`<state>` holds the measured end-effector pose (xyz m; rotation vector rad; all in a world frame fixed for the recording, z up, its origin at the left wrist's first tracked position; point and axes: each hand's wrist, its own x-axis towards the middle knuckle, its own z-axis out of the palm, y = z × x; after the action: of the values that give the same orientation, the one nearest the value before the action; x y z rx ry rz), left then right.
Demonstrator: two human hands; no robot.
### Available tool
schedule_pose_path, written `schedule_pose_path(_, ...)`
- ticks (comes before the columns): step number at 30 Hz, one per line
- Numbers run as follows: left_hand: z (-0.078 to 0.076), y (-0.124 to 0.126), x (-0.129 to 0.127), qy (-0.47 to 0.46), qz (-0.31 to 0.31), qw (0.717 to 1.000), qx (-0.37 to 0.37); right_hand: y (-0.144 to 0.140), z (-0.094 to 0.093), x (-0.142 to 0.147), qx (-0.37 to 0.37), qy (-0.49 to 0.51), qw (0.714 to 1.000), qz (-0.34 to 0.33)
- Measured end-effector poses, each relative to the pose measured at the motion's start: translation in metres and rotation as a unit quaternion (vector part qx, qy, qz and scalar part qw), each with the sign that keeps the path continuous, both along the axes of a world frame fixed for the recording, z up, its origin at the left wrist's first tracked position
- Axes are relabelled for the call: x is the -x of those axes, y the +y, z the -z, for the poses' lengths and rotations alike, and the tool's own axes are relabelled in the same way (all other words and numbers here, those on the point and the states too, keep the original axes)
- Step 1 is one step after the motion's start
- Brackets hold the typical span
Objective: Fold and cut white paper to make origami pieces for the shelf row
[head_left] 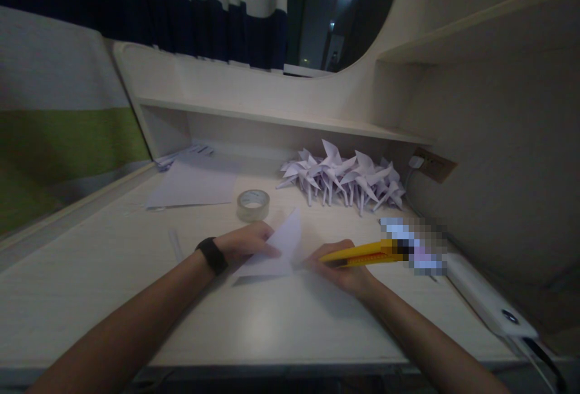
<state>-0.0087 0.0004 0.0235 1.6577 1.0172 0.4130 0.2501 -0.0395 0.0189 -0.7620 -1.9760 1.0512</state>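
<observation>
Head view, with the clock centred on the folded paper (288, 238) and twelve pointing away from the person: the left hand (254, 242) lies at about ten, gripping the paper between thumb and fingers, one corner standing up off the desk (217, 333). That grip probably steadies the thin sheet and leaves its edge toward three free. The right hand (339, 268) is at three, curled round a yellow cutter (362, 255) held low like a pen, its back end pointing to three; such a hold likely gives fine control at the front. Blur hides the blade, so I cannot tell whether it or the right fingers touch the paper.

So the paper lies between the hands, overlapped by the left and just beside the right. A tape roll (240, 208) rests flat at eleven, near the left hand, presumably for easy reach. Larger sheets (199, 179) lie well back at ten, and paper pinwheels (333, 170) are heaped at one, perhaps to leave the front of the desk as working room. At three, past the cutter, sits a pixelated object.
</observation>
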Motion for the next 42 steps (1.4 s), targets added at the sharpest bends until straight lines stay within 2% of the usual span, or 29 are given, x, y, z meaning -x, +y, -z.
schedule_pose_path(9,-0.0053,-0.0033,-0.0049,-0.026,-0.001,1.000,0.016,0.0009,0.0027,0.0009,-0.016,0.000,1.000,0.001)
schedule_pose_path(19,0.0004,-0.0012,-0.0056,-0.035,-0.006,0.999,0.012,0.0013,0.0036,0.0001,-0.019,0.004,1.000,-0.003)
schedule_pose_path(24,0.0003,0.0003,-0.0045,-0.028,-0.004,0.999,0.040,0.0007,0.0026,0.0003,-0.026,-0.002,1.000,-0.003)
schedule_pose_path(31,0.0043,0.0009,-0.0028,-0.064,0.006,0.997,0.050,-0.0002,0.0020,-0.0001,-0.045,-0.012,0.999,-0.004)
schedule_pose_path(42,0.0007,-0.0009,-0.0035,-0.060,0.000,0.996,0.060,-0.0001,0.0039,0.0010,-0.046,-0.002,0.999,-0.005)
